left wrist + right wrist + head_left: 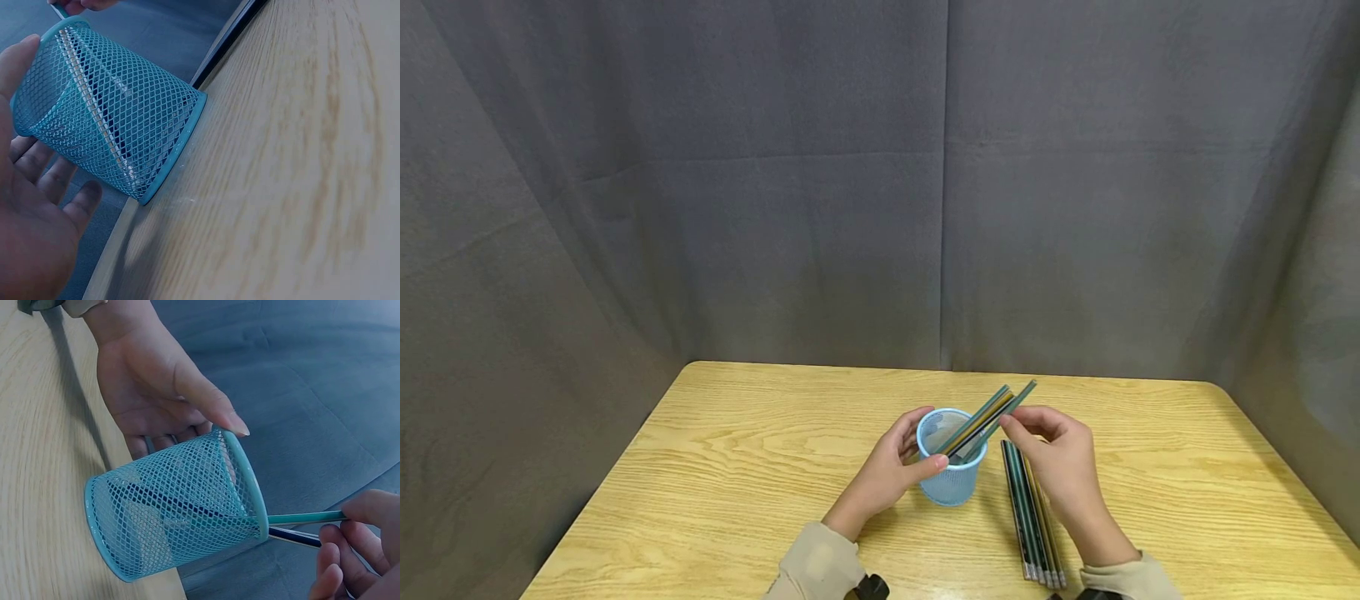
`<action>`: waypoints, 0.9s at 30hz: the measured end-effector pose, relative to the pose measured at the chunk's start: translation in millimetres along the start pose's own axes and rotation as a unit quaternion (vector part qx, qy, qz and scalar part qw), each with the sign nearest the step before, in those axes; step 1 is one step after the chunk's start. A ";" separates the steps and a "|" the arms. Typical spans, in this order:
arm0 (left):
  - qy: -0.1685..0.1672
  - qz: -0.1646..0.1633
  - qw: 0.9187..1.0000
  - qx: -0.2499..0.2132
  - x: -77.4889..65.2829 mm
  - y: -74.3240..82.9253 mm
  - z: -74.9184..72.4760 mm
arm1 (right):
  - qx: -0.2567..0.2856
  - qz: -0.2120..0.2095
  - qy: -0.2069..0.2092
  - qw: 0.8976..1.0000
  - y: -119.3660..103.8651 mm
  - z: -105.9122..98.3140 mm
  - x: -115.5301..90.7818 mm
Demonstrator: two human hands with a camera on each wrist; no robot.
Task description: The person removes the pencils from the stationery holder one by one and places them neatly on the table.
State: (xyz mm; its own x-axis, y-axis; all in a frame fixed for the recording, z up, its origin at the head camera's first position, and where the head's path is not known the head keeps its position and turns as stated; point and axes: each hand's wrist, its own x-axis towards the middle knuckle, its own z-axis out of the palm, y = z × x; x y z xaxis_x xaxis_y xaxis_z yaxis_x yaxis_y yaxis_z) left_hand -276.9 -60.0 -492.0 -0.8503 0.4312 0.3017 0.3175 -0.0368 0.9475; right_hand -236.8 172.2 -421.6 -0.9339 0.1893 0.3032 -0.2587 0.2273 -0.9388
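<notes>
A light-blue mesh pencil cup stands upright on the table. My left hand holds it at its left side, thumb at the near rim and fingers round the far side. Several pencils, green, yellow and black, lean in the cup toward the right. With thumb and fingertips, my right hand pinches a green pencil near its upper end, above the right rim. That pencil's lower part is inside the cup. The left thumb lies along the rim in the left wrist view.
Beside the cup, under the right forearm, a row of several pencils lies side by side on the table, ferrule ends toward me. The wooden table ends at a grey curtain behind and at both sides.
</notes>
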 end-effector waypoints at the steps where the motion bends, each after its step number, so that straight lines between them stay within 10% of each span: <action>1: 0.000 0.001 1.000 0.000 0.0 -0.1 0.0 | 0.000 -0.001 0.000 1.000 -0.3 -0.5 0.0; 27: 0.000 0.003 1.000 -0.001 0.0 -0.9 0.2 | 0.047 -0.023 0.020 0.998 -21.4 -16.5 -3.1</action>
State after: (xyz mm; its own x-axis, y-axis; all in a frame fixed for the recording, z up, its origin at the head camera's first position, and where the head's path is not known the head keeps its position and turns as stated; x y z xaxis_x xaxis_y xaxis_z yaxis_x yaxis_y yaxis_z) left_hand -277.1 -59.8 -492.9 -0.8478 0.4316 0.3082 0.3225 -0.0418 0.9457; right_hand -224.4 182.5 -399.8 -0.9106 0.2196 0.3500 -0.3238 0.1469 -0.9346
